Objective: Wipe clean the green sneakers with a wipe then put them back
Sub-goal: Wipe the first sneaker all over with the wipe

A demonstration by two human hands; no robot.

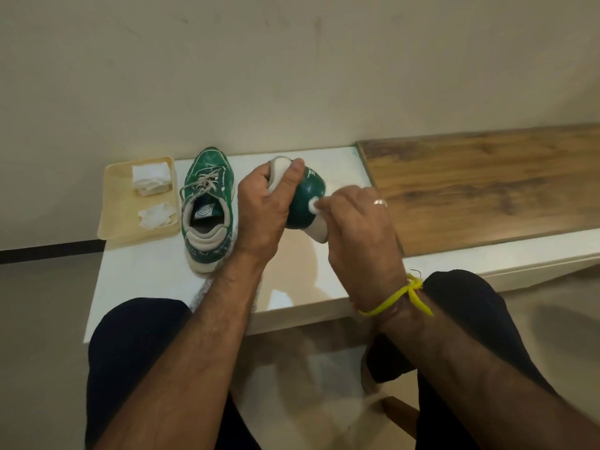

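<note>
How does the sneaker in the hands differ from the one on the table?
The held sneaker is lifted and tilted; the other sneaker stands upright on the white table. The left hand grips the held one while the right hand presses a wipe to it; the other goes untouched, laces showing. Both are green with pale soles.

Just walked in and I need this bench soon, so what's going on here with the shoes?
A seated person is cleaning a pair of green sneakers. The left hand grips one sneaker lifted off the white bench top, while the right hand rubs a white wipe against its green side. The other sneaker stands upright on the bench, beside a cream tray that holds a stack of folded wipes and a crumpled one. Neither sneaker has been put away yet.
</note>
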